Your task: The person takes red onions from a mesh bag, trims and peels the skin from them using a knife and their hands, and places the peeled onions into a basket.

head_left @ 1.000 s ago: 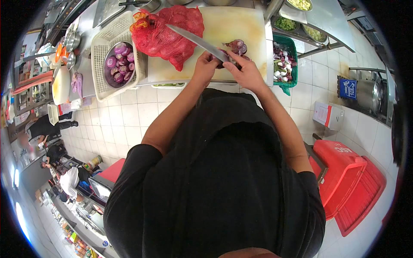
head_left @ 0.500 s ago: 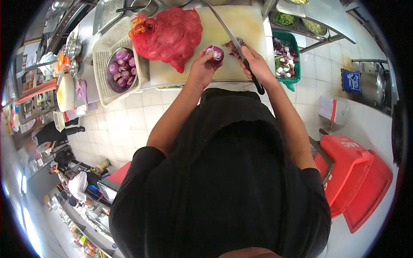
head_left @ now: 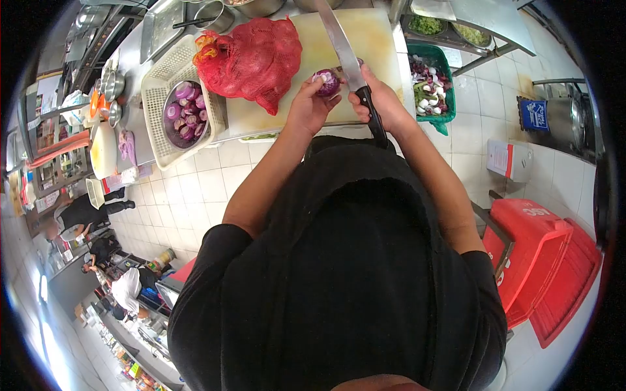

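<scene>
My left hand (head_left: 309, 105) holds a peeled purple onion (head_left: 328, 83) over the front of the cutting board (head_left: 313, 39). In my right hand (head_left: 383, 101) is a large knife (head_left: 342, 45) with a black handle, its blade angled up and away beside the onion. Some peel on the board is mostly hidden behind the blade and fingers. Left of my hands lies a red mesh bag (head_left: 251, 60) of onions. Farther left, a metal bowl (head_left: 169, 133) of purple onions sits inside a cream plastic basket (head_left: 154, 140).
A green basket (head_left: 445, 62) with onion scraps stands right of the board. Metal pans of chopped greens (head_left: 427, 25) are on a shelf at upper right. A red bin (head_left: 528, 260) stands at lower right. Other people (head_left: 85, 212) are at the far left.
My right hand has drawn back from the onion, and its grip is now on the knife's handle. Since half a second ago, the blade has swung nearer the onion in my left hand.
</scene>
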Available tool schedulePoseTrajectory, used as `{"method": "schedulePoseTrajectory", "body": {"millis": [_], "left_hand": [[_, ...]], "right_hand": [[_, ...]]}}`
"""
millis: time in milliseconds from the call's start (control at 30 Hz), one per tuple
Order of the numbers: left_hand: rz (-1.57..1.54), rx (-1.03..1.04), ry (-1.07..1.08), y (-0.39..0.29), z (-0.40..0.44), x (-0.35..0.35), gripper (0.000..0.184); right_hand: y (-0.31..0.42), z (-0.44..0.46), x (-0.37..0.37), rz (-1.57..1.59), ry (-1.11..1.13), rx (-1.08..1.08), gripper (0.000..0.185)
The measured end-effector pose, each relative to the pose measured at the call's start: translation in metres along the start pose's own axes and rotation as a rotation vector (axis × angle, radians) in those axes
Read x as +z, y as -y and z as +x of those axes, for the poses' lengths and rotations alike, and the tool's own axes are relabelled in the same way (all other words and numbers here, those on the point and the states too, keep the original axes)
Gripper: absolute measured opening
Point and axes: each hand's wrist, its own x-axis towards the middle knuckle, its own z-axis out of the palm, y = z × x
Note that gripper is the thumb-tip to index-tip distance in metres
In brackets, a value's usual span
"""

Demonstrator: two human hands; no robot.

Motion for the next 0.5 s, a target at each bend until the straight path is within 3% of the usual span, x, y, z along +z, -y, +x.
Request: {"method": "schedulePoseTrajectory", "body": {"millis": [133, 233, 300, 367, 467, 500], "left_hand": [[0.007, 0.05, -0.003, 0.002, -0.001, -0.002, 0.029], [0.018, 0.115, -0.014, 0.008, -0.004, 0.005, 0.028], [0.003, 0.142, 0.024, 0.011, -0.004, 0.01, 0.029], [0.026, 0.2, 0.016, 0.013, -0.007, 0.016, 0.03], [0.055, 0.244, -0.007, 0.013, -0.013, 0.027, 0.029], [0.063, 0.251, -0.018, 0.012, -0.013, 0.028, 0.029]], "right_hand": [[0.003, -0.003, 0.006, -0.066, -0.035, -0.041, 0.056], [-0.011, 0.005, 0.0, -0.461, -0.093, -0.149, 0.055], [-0.028, 0.012, 0.008, -0.585, -0.177, -0.423, 0.055], [-0.032, 0.012, 0.009, -0.725, -0.217, -0.545, 0.064], [-0.02, 0.0, 0.02, -0.787, -0.22, -0.445, 0.06], [-0.02, 0.003, 0.02, -0.807, -0.23, -0.52, 0.059]]}}
